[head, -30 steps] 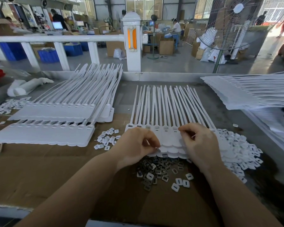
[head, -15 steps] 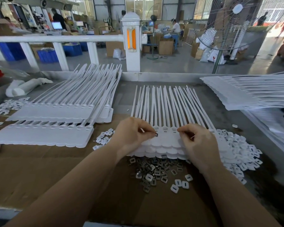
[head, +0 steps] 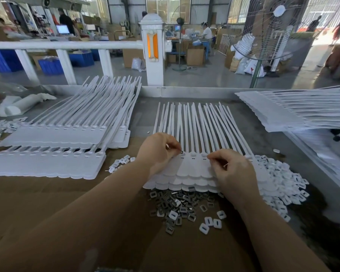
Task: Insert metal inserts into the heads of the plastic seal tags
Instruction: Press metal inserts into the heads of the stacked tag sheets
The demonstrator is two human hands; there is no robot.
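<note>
A stack of white plastic seal tags [head: 194, 169] lies in front of me, straps pointing away. My left hand [head: 157, 150] pinches a small metal insert [head: 181, 152] at the head of one tag in the top row. My right hand [head: 232, 169] rests on the right part of the stack, its curled fingertips pinching at a tag head; what they hold is hidden. A pile of loose metal inserts [head: 175, 203] lies just below the stack on the brown cardboard [head: 47, 203].
White plastic caps [head: 283, 183] are heaped right of the stack, a few more [head: 212, 222] near the inserts. Stacks of tags lie at left [head: 53, 146] and right [head: 294, 110]. A white railing [head: 67, 46] and a fan [head: 267, 36] stand beyond the table.
My left hand has moved up from the near edge of the stack to the tag heads, carrying an insert. The right hand has stayed on the stack.
</note>
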